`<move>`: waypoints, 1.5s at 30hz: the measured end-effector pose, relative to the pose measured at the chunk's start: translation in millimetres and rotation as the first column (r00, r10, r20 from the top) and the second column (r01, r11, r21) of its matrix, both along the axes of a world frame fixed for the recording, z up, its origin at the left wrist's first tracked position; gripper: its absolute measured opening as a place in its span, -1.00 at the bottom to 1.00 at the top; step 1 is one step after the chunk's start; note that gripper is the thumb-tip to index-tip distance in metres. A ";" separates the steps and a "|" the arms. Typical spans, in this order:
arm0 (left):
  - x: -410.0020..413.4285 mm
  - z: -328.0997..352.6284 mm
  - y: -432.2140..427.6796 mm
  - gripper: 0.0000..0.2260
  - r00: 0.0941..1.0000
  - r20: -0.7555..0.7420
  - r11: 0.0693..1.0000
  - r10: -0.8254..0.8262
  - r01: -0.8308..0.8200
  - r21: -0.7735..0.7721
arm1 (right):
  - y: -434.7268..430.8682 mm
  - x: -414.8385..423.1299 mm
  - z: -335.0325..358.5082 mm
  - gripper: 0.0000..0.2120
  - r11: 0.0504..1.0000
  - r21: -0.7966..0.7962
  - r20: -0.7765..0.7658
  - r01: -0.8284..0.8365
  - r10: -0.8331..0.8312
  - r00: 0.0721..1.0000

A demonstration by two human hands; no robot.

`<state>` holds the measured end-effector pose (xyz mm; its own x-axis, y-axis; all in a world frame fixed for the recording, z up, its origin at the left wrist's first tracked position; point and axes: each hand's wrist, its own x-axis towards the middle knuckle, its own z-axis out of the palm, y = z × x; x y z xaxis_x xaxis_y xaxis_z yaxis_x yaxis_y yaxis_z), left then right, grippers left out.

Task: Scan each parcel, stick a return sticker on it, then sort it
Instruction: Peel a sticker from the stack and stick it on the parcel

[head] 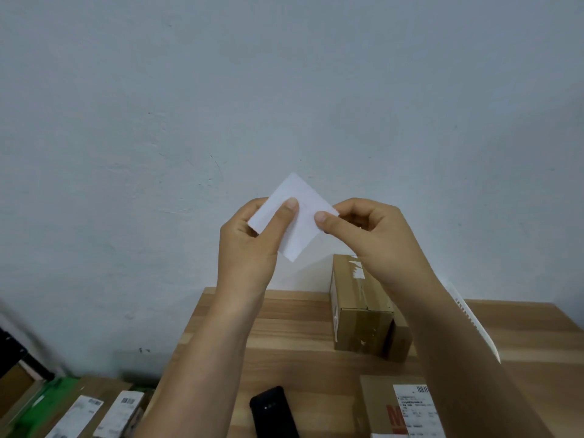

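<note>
Head view: left hand (249,248) and right hand (376,232) each grip a white sticker (303,235) by pinching; it looks thin, light and floppy, so corners suit best.

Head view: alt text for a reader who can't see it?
Two hands hold a white sticker up before a pale wall, the left hand gripping one side, the right hand pinching a corner. Below, the wooden table bears a taped cardboard box, a black scanner and a labelled parcel.
</note>
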<state>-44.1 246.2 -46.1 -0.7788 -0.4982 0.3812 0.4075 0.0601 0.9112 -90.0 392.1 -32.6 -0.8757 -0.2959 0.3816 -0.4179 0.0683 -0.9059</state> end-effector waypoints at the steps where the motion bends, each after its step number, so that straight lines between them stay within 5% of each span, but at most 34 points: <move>1: -0.3 -1.8 -0.5 -0.89 1.000 0.004 1.000 -0.004 0.004 0.004 | 0.2 -0.1 -2.7 -0.86 0.999 0.026 0.011 -0.019 0.019 1.000; 14: -4.7 -51.7 -12.1 -0.89 0.981 0.193 1.000 -0.030 0.027 0.015 | -9.0 -7.3 -61.0 -0.86 0.998 -0.022 0.237 0.052 -0.045 0.970; 26: 1.4 -110.5 -19.7 -0.93 0.916 0.400 1.000 -0.007 -0.001 0.022 | -11.9 -10.4 -115.9 -0.94 0.972 0.207 0.415 -0.109 0.014 0.910; 45: -1.7 -118.5 -16.3 -0.93 0.869 0.482 0.993 -0.111 0.112 0.027 | -11.0 -19.3 -117.4 -0.90 0.974 0.217 0.363 -0.071 -0.013 0.932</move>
